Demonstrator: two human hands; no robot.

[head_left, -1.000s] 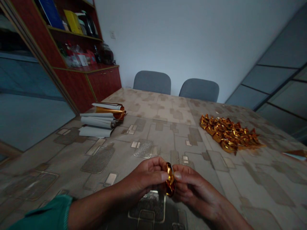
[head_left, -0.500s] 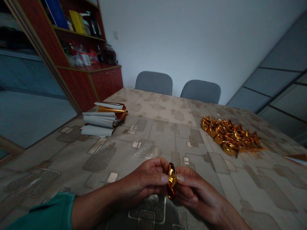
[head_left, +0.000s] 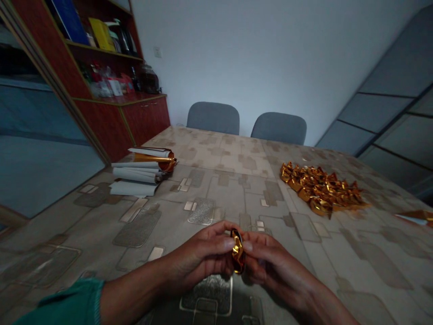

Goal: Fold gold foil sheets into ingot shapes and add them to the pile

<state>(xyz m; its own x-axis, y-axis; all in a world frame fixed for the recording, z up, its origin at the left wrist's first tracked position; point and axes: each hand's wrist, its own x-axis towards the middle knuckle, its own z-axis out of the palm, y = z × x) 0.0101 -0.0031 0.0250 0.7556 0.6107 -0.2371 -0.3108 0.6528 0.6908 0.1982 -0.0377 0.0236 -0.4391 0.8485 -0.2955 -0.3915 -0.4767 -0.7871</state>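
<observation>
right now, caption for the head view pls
The left hand and right hand pinch a gold foil twist over a patterned tablecloth, a heap of foil twists beyond.

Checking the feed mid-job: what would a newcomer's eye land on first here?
The shiny gold foil piece pinched between the left hand and right hand at the near table edge stands out first. Next comes the heap of gold foil twists at right on the patterned table, then the stack of rolled sheets at left.

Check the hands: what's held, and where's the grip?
A crumpled gold foil piece, pinched at opposite sides between the left hand and right hand.
</observation>
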